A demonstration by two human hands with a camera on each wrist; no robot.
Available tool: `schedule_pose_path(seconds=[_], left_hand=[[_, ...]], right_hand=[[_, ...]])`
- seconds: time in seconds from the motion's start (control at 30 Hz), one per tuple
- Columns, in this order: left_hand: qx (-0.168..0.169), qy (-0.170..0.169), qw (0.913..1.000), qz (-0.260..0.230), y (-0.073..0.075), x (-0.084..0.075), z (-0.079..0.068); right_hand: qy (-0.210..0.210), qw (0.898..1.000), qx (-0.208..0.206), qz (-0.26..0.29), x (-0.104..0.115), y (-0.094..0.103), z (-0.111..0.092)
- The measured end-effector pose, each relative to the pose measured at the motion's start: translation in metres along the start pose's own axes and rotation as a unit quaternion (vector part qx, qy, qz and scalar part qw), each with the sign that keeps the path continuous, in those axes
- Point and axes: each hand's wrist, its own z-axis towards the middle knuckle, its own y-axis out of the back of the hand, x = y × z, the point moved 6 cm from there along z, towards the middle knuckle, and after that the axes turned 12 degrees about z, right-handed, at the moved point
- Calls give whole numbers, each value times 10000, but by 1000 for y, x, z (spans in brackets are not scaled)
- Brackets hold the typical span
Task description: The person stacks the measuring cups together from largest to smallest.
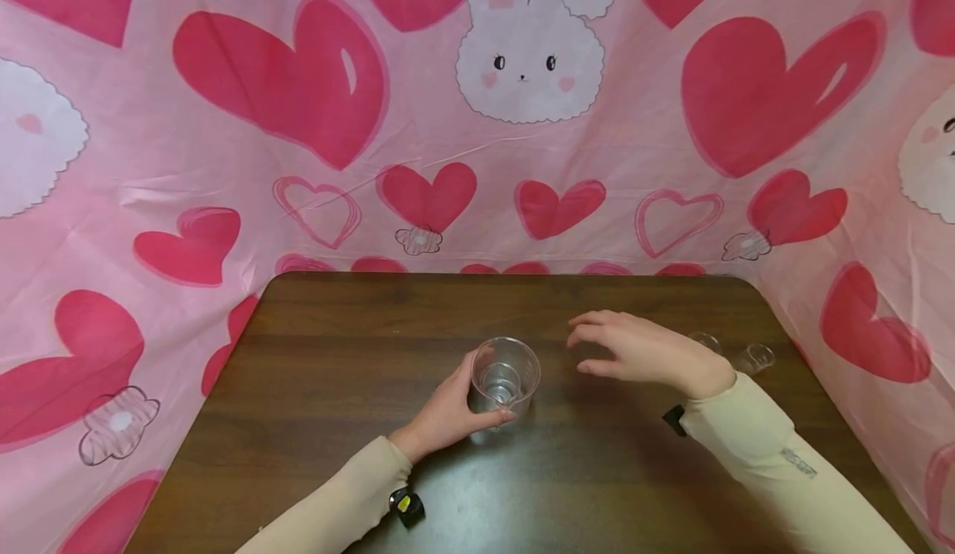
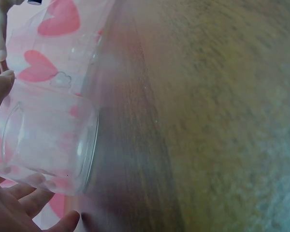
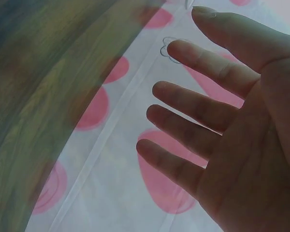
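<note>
A clear beaker (image 1: 507,380) stands near the middle of the wooden table, its round mouth facing up to the head camera. My left hand (image 1: 448,409) grips it from the left, with the thumb across its near side and the other fingers round the far side. In the left wrist view the see-through wall of the beaker (image 2: 53,140) lies between thumb and fingers, its base close to the tabletop. My right hand (image 1: 634,351) hovers to the right of the beaker, holding nothing. In the right wrist view the fingers (image 3: 193,106) are spread and slightly bent.
Two small clear glass vessels, one (image 1: 759,358) farther right and one (image 1: 705,342) partly behind my right wrist, are on the right side of the table (image 1: 358,322). A pink cloth (image 1: 448,139) with hearts and rabbits hangs round the table's back and sides.
</note>
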Motion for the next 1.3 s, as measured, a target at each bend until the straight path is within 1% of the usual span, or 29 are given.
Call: schedule_pose_path(seconds=[0.27, 0.53, 0.77, 1.0, 1.2, 1.3], left_hand=[[64, 21, 10000, 45, 0, 0, 0], [74, 26, 9999, 86, 1, 0, 0], [59, 19, 9999, 86, 2, -1, 0], [84, 16, 9999, 73, 1, 0, -1], [94, 14, 9999, 81, 2, 0, -1], [92, 30, 9999, 73, 2, 0, 0]], right_hand=[[-47, 10000, -49, 37, -9, 4, -11], [-264, 9995, -188, 65, -20, 10, -26], [-362, 9987, -352, 86, -31, 14, -39], [-604, 9974, -378, 138, -43, 14, -51], [-602, 9968, -522, 4, -53, 16, -59], [-651, 9965, -531, 13, -58, 16, -62]])
